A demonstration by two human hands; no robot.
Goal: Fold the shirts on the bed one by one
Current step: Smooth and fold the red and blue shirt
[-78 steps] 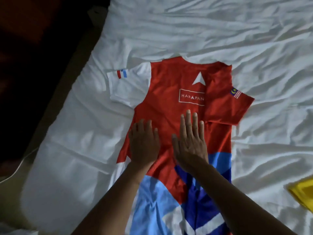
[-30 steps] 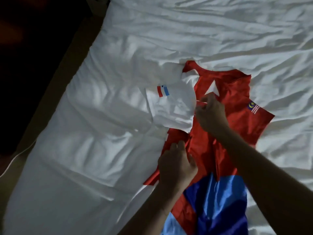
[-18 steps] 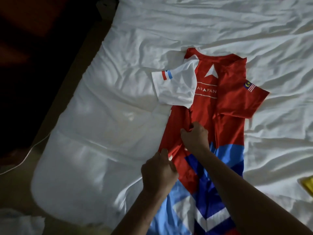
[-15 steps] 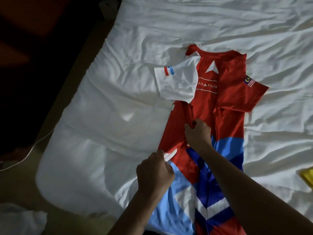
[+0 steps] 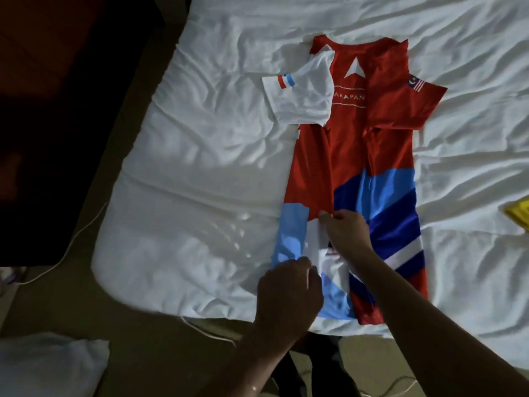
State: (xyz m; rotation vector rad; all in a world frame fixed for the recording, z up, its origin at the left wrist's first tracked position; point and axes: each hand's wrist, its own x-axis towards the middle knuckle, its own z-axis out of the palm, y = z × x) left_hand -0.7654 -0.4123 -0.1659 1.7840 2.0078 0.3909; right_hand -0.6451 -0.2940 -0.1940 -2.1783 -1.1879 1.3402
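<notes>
Both hands hold the folded-over left side of the shirt [image 5: 357,156]. The left hand [image 5: 289,293], with curled fingers and its back to the camera, grips the cloth near the hem. The right hand [image 5: 347,233], just beyond it, pinches the fold edge between thumb and forefinger. Both forearms reach in from below. The bed [image 5: 200,167], under a wrinkled white sheet, carries the shirt, which lies flat and lengthwise with the collar on the far side. Its white sleeve [image 5: 300,96] lies partly over the red chest. A yellow cloth [image 5: 518,213] shows at the right edge.
</notes>
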